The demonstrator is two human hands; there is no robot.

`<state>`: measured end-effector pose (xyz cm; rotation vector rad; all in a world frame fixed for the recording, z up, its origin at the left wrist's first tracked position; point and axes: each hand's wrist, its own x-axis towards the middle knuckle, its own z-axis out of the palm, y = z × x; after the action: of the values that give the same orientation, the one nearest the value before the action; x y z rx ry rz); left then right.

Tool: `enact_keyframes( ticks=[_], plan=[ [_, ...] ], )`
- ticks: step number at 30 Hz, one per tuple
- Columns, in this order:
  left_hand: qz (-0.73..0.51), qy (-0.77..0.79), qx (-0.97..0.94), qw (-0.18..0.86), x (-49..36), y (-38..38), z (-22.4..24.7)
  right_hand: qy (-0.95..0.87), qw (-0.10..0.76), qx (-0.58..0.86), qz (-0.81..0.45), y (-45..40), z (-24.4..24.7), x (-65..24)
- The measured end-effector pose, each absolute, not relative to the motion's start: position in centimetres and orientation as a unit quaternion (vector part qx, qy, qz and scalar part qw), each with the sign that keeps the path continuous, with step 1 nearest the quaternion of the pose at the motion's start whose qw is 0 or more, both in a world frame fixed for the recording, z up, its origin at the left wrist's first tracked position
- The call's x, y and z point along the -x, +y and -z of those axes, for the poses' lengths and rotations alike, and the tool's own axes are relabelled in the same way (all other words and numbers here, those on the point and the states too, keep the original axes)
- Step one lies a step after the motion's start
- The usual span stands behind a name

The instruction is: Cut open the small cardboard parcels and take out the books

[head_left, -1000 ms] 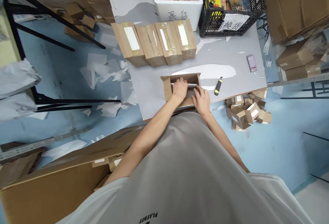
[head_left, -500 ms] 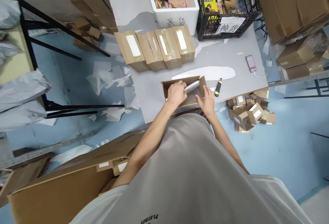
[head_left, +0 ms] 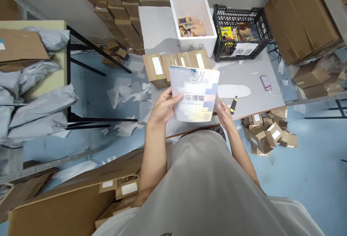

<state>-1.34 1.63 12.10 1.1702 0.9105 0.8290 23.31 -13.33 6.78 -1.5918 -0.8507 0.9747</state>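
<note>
A pale book or booklet (head_left: pixel 193 95) with blue, pink and yellow blocks is held up over the front of the grey table (head_left: pixel 264 66). My left hand (head_left: pixel 163 108) grips its left edge, thumb across the cover. At the right edge, my right hand (head_left: pixel 222 111) holds it with the fingers partly behind. Behind it stand several taped brown cartons (head_left: pixel 155 70) with white labels in a row, partly covered by the book. A yellow and black cutter (head_left: pixel 233 105) lies to the right of my right hand.
At the table's back are a white foam box (head_left: pixel 197 43) and a black crate (head_left: pixel 227 50), both with books inside. A pinkish phone (head_left: pixel 266 83) with a cable lies on the right. Small cartons (head_left: pixel 271 134) are heaped on the floor; a large carton (head_left: pixel 62 207) stands lower left.
The pale item was inside an open carton between my hands; now both hands hold it up, front showing. That carton is no longer visible. The view has shifted.
</note>
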Motion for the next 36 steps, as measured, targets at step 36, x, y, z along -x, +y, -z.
enact_keyframes(
  ticks=[36],
  plan=[
    [-0.435,0.459,-0.075,0.771,-14.0,-3.4,-7.5,-0.443,0.412,0.665,-0.439,-9.6,-8.3,-42.4]
  ],
)
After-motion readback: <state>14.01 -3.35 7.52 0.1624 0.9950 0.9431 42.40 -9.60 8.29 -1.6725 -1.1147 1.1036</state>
